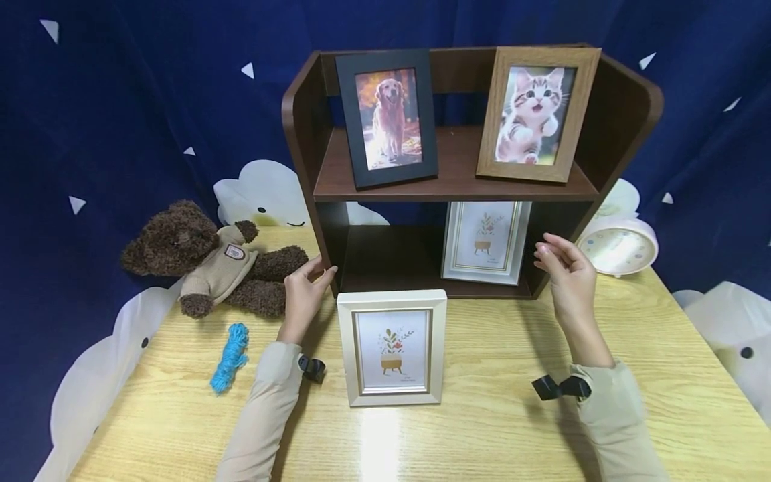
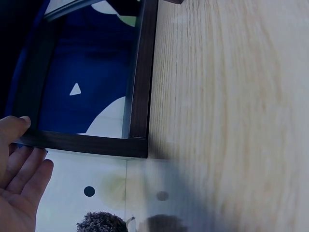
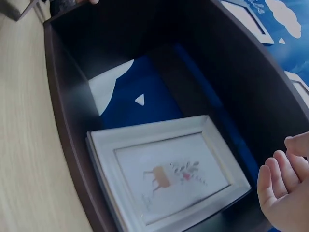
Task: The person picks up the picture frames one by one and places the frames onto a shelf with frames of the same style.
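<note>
A dark brown two-tier shelf [image 1: 454, 164] stands on the wooden table. My left hand [image 1: 306, 294] holds its left side panel low down, thumb on one face and fingers on the other, as the left wrist view shows. By the right side panel is my right hand [image 1: 569, 278], fingers loosely bent, nothing between them; whether it touches the panel I cannot tell. A white picture frame [image 3: 169, 169] with a plant print leans in the lower tier near that hand. Above, a black frame with a dog photo [image 1: 388, 120] and a wooden frame with a kitten photo [image 1: 533, 114] stand upright.
A cream picture frame [image 1: 391, 395] stands on the table in front of the shelf. To the left are a brown teddy bear [image 1: 217, 264], lying down, and a blue yarn bundle [image 1: 230, 358]. A white round clock [image 1: 620, 248] is at right, before a blue curtain [image 1: 150, 80].
</note>
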`<state>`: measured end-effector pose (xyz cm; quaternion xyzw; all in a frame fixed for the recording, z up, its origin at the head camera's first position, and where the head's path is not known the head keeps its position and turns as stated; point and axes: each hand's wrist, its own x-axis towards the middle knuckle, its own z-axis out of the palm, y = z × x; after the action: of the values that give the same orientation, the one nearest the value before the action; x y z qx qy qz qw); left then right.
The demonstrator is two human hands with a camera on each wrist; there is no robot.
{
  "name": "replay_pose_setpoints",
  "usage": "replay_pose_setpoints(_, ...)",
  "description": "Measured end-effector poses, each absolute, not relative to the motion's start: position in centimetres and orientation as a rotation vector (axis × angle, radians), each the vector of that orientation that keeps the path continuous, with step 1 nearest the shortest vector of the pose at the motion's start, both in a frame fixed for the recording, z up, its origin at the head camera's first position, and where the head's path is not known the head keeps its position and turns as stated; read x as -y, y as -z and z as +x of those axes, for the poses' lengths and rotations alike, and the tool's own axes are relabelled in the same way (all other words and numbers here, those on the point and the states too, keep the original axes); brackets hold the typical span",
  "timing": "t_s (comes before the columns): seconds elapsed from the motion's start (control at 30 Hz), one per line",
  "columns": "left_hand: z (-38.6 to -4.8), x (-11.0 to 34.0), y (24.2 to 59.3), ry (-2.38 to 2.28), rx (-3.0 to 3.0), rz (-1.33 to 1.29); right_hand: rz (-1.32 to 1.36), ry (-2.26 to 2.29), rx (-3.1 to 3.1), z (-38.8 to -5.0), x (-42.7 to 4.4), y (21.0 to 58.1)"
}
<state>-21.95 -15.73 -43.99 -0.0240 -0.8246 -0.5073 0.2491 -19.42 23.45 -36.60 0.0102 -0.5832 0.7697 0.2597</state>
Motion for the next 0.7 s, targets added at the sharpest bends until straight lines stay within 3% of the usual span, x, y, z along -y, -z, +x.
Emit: replay_pose_setpoints(0.7, -22.1, 15.8, 44.2, 1.389, 2.250, -0.072, -0.240, -1.927, 1.661, -19.7, -26.8, 40.4)
